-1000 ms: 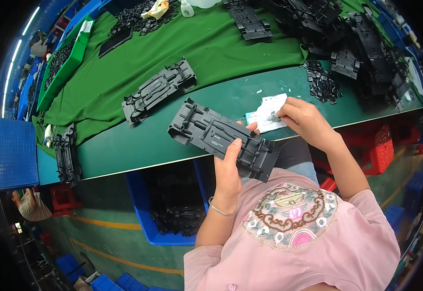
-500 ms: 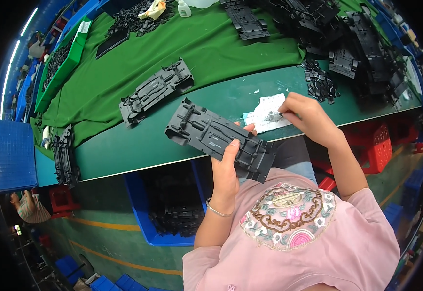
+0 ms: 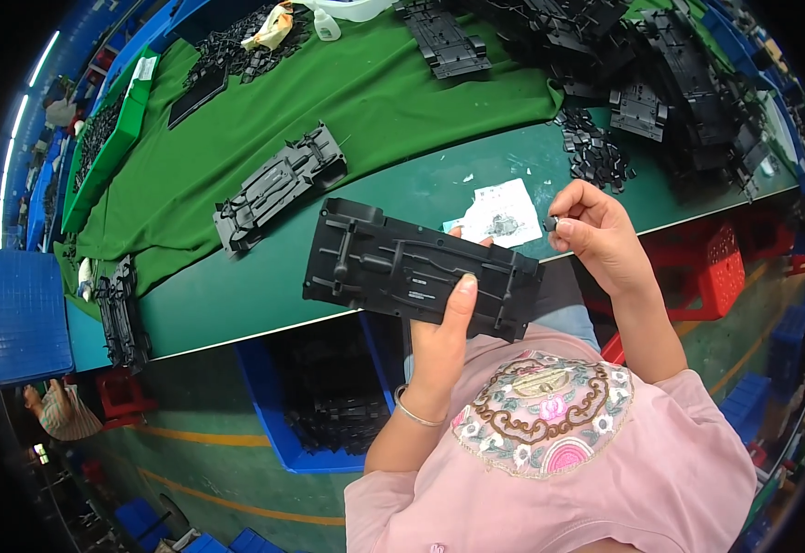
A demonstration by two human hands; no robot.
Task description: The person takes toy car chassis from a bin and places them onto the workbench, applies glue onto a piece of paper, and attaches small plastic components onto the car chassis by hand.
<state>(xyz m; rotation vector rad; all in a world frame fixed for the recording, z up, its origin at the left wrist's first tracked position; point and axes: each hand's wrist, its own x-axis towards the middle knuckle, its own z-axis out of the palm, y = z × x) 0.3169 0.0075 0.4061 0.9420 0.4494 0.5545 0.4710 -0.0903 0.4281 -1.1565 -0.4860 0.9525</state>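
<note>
My left hand [image 3: 446, 323] grips a long black plastic toy-car chassis plate [image 3: 379, 267] near its right half, thumb on top and fingers underneath. The plate is held above the table's front edge, moulded side up. To its right, my right hand [image 3: 598, 235] pinches a small dark piece [image 3: 551, 223] between thumb and fingertips; its exact kind is too small to tell. Beneath and between the hands lies a white paper sheet [image 3: 504, 214] with a grey smudged patch. A pile of small black plastic pieces [image 3: 596, 152] rests beyond my right hand.
Another chassis plate [image 3: 278, 189] lies on the green cloth [image 3: 366, 101]. Stacked chassis [image 3: 688, 83] crowd the back right. A green bin [image 3: 112, 138] and a white bottle [image 3: 326, 26] stand farther off. Below the table edge are a blue crate [image 3: 273, 442] and a red stool [image 3: 707, 276].
My right hand has lifted off the paper sheet, now showing a small dark piece in its pinch. The chassis plate in my left hand has turned flatter and come up closer.
</note>
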